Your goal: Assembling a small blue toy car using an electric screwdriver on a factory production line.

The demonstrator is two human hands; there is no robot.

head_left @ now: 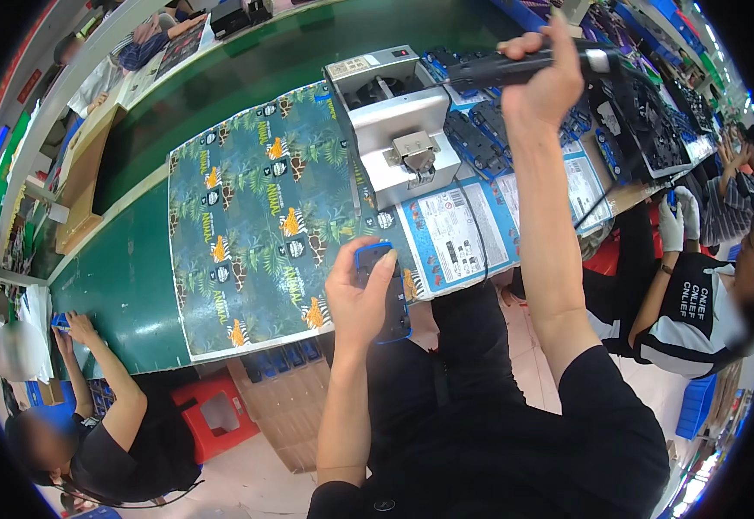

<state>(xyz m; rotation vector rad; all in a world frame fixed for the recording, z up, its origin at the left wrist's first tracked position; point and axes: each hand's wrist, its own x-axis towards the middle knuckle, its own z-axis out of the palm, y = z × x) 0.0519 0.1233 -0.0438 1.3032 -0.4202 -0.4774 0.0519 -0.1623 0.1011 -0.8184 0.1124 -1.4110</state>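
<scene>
My left hand (356,298) is closed round a toy car (397,303) with a black underside and blue edges, held at the table's front edge. Raised at the upper right, my right hand (547,91) grips a black electric screwdriver (507,69) lying nearly level. The screwdriver's tip points left at the top of a silver screw feeder (401,130); whether it touches the feeder I cannot tell. Right of the feeder lie several similar black-and-blue toy cars (478,143).
Animal-print sheets (256,216) cover the green table left of the feeder; printed blue-and-white sheets (450,238) lie in front. A black cable (483,233) crosses them. Co-workers sit at left (118,424) and right (697,303). A red stool (221,415) stands at lower left.
</scene>
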